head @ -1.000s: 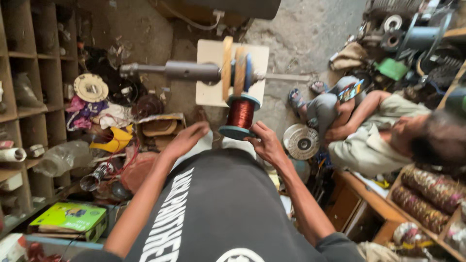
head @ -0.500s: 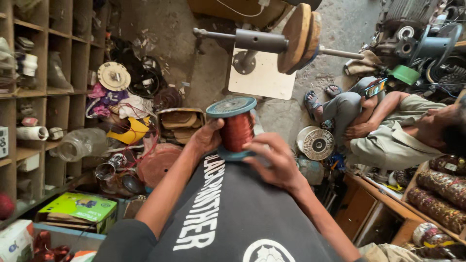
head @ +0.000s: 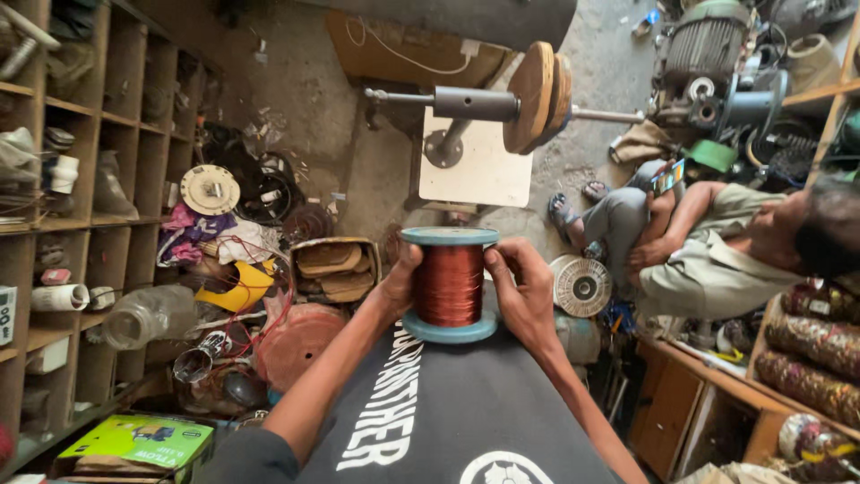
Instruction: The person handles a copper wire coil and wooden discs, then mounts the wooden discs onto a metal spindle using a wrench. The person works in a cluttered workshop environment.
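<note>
I hold a spool [head: 449,285] of copper wire upright between both hands, just above my chest, over my dark printed shirt [head: 448,412]. My left hand [head: 400,285] presses the left side, my right hand [head: 524,291] the right, and the fingers of both curl tight around the winding between the two flanges. The flanges are flat round discs of dull blue-grey plastic; the wire between them is fine, glossy and reddish-brown, laid in smooth even turns.

Ahead stands a steel shaft [head: 466,103] on a post, carrying thick round wooden discs [head: 537,97], above a pale flat board [head: 479,170] on the concrete floor. On my left are wooden shelves [head: 81,224] of odds and ends, a clear plastic bottle [head: 148,315] and a rusty red metal disc [head: 300,345]. To the right a person [head: 717,242] sits on the floor holding a phone.

Compared with half a second ago, the spool sits straighter and more centred between my hands, its top flange now level and seen edge-on rather than tipped toward me. The shaft and discs appear lower and nearer the middle of the view.
</note>
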